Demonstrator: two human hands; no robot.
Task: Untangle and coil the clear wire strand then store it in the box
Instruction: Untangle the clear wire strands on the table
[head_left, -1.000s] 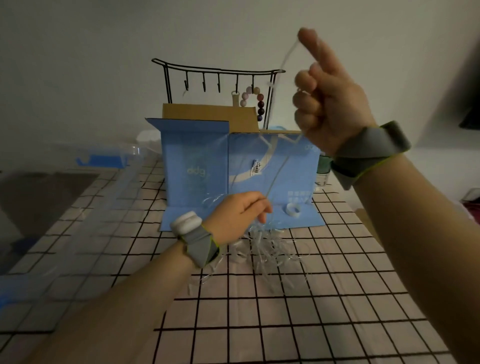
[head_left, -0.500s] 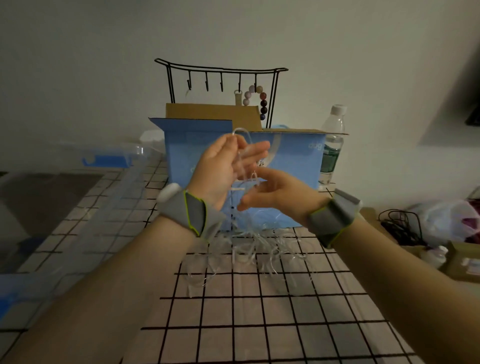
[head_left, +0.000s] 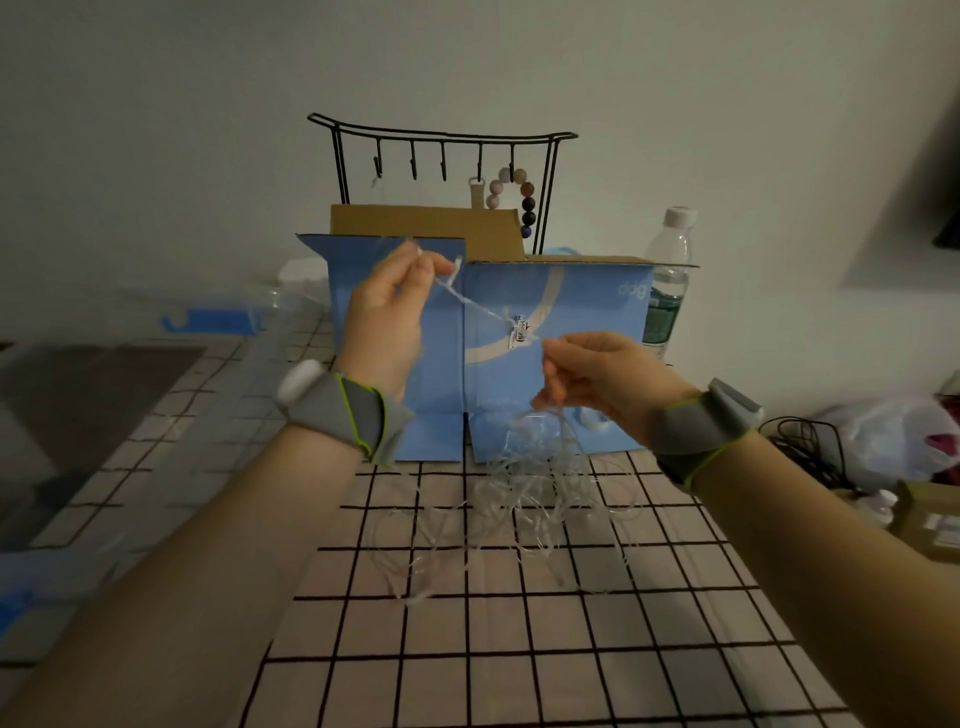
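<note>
A tangle of clear wire strand (head_left: 524, 499) lies on the checked tablecloth in front of the open blue cardboard box (head_left: 592, 312). My left hand (head_left: 387, 317) is raised before the box and pinches one end of the strand between thumb and fingers. From there the strand runs taut down to the right, past a small white tag (head_left: 519, 332). My right hand (head_left: 597, 376) pinches the strand lower down, just above the tangle. Both wrists wear grey bands.
Behind the box stands a black wire hook rack (head_left: 441, 156) with a bead loop (head_left: 514, 200). A water bottle (head_left: 670, 280) is at the box's right. A clear plastic bin (head_left: 130, 374) sits left. Black cables (head_left: 810, 447) and a plastic bag (head_left: 893, 441) lie right.
My hands were close together before the box half a second ago; they have drawn apart, left up-left and right down-right, stretching a length of strand between them.
</note>
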